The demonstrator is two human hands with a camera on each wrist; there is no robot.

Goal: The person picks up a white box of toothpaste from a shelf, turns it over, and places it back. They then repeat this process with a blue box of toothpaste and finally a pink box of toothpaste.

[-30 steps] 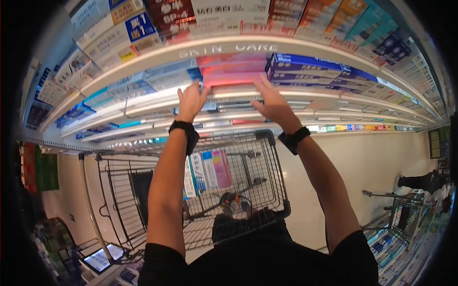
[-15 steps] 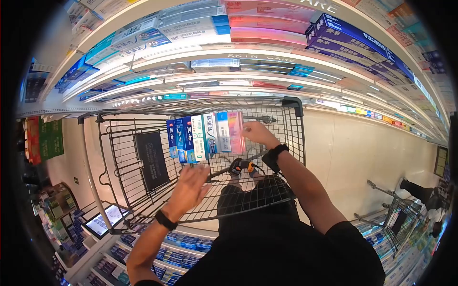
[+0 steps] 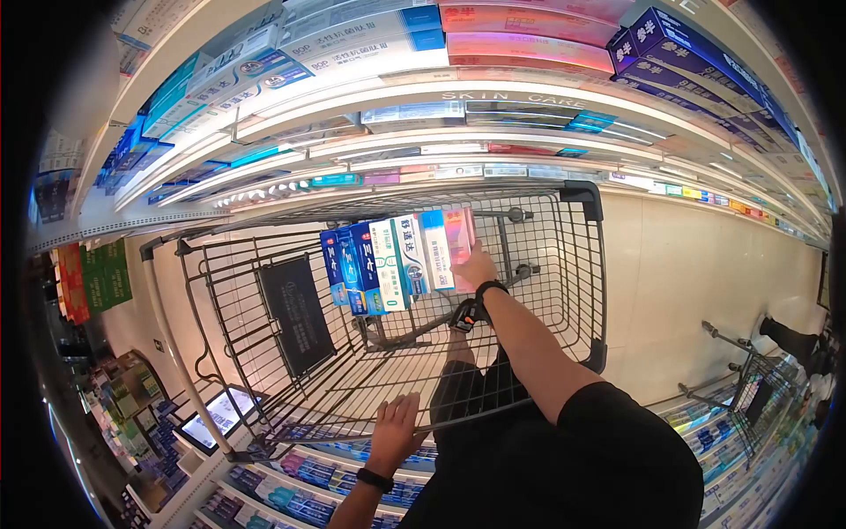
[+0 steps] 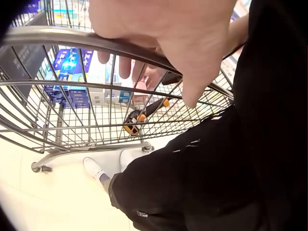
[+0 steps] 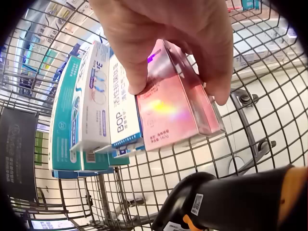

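In the cart, my right hand (image 3: 477, 266) pinches a pink, shiny toothpaste box (image 5: 166, 113), thumb on its front face and fingers over the far side. A second pink box lies close behind it. Beside these stands a row of upright boxes: a white and blue BOP box (image 5: 123, 106), a white box (image 5: 98, 96), a teal box (image 5: 65, 115) and blue boxes (image 3: 345, 264). My left hand (image 3: 397, 432) rests over the near rim of the wire cart (image 4: 53, 34), its fingers hanging inside and its thumb outside.
A black and orange handheld device (image 5: 231, 202) is in the cart. Shelves of boxed goods, including pink boxes (image 3: 529, 48) and purple boxes (image 3: 679, 70), run along the far side. A lit screen (image 3: 220, 419) is near the cart handle. Another cart (image 3: 749, 388) stands at right.
Both hands have come down from the pink boxes on the shelf to the cart. The right hand stays at the pink boxes there; the left has moved back onto the cart's near rim.
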